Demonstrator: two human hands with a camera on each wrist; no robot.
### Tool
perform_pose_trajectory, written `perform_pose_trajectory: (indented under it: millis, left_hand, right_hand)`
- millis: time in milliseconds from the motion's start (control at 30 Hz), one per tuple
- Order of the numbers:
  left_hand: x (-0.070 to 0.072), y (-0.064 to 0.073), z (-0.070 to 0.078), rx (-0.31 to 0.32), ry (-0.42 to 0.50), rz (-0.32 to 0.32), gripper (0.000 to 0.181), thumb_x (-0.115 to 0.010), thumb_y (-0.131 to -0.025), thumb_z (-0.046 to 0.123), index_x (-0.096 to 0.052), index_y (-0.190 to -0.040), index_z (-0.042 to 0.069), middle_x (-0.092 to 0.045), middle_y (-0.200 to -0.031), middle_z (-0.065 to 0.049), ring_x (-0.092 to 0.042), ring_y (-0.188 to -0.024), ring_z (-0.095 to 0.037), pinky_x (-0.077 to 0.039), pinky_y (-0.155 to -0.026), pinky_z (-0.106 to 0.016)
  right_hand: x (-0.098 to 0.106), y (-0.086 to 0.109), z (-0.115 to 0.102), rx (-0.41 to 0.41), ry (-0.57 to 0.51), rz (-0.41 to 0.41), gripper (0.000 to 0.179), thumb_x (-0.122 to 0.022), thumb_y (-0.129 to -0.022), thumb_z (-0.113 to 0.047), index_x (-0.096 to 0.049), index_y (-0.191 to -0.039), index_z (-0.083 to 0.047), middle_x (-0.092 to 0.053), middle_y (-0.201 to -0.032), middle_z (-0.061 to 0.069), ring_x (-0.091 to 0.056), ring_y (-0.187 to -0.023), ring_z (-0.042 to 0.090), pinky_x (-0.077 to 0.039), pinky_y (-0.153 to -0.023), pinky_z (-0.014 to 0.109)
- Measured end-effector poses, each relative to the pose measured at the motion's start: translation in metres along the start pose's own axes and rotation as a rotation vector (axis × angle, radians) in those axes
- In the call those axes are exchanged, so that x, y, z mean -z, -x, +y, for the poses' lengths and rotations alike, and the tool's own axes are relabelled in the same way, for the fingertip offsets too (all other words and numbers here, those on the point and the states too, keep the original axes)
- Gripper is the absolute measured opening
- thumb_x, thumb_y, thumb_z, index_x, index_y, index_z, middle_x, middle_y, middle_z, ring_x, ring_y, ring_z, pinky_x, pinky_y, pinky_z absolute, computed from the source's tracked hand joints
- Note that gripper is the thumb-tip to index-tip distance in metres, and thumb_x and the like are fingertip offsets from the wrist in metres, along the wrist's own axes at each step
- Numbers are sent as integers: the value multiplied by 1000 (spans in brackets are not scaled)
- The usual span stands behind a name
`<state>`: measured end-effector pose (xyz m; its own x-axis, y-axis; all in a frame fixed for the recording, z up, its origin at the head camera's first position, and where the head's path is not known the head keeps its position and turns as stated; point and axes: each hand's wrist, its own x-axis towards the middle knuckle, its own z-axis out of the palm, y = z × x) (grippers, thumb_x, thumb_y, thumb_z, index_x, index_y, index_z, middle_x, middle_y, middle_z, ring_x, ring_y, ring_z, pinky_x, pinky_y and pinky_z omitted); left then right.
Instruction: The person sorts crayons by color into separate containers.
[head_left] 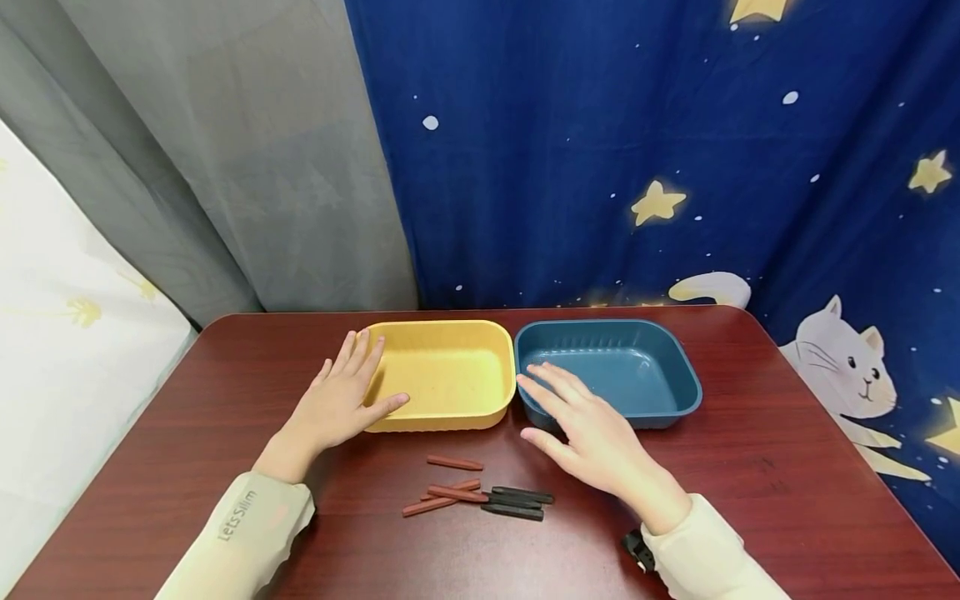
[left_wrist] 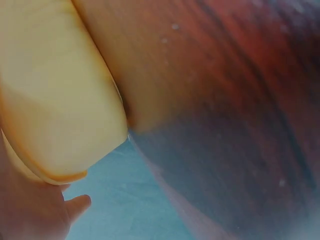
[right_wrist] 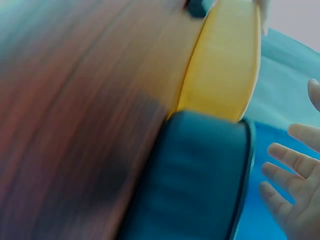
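A yellow tray (head_left: pixel 442 375) and a blue tray (head_left: pixel 622 375) stand side by side at the back of the table. My left hand (head_left: pixel 341 404) lies with spread fingers over the left rim of the yellow one, its thumb reaching across the near corner. Over the blue tray's near-left corner is my right hand (head_left: pixel 588 433), fingers extended and holding nothing. The right wrist view shows this hand (right_wrist: pixel 300 185) apart from the blue wall (right_wrist: pixel 195 180). In front lie three reddish-brown crayons (head_left: pixel 454 462) and three black crayons (head_left: pixel 512 512), some overlapping.
The dark red wooden table (head_left: pixel 360 550) has its back edge against a grey curtain (head_left: pixel 300 167) and a blue star-patterned curtain (head_left: pixel 540 167). A white patterned cloth (head_left: pixel 67 358) hangs on the left. A black strap (head_left: pixel 639 552) is on my right wrist.
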<state>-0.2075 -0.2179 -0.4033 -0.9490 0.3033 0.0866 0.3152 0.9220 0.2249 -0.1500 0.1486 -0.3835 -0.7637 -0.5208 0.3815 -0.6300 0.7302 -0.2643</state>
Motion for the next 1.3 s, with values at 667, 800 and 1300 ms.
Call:
perform_pose_trajectory:
  millis: [667,800,1300]
  left_hand:
    - [3,4,-3,8,0,-32,108,-44,-88,79,-16,-159,3,-7,-168,-15,-3,-155,-36,-25,-116,-66]
    - [3,3,-4,3,17,-33,112,-49,-86,79,-16,-158,0,-8,-167,-16,-3,-155,-37,-24,-117,-63]
    - [2,2,-5,4,51,-53,119,-57,-83,76,-12,-156,-6,-3,-167,-19,1,-155,-38,-20,-121,-57]
  right_hand:
    - [-23,-24,-53,122,-221,-211,33,-63,-97,-36,-69,-123,-18,-68,-116,-7,-61,-110,6,-52,-96,31]
    - [-30,-28,-58,122,-208,-284,26,-64,-96,-36,-71,-116,-20,-68,-108,-8,-60,-102,6,-52,-89,27]
    - [-42,-41,-75,60,-184,-485,14,-74,-89,-37,-74,-97,-26,-56,-81,-13,-48,-78,0,-40,-68,16]
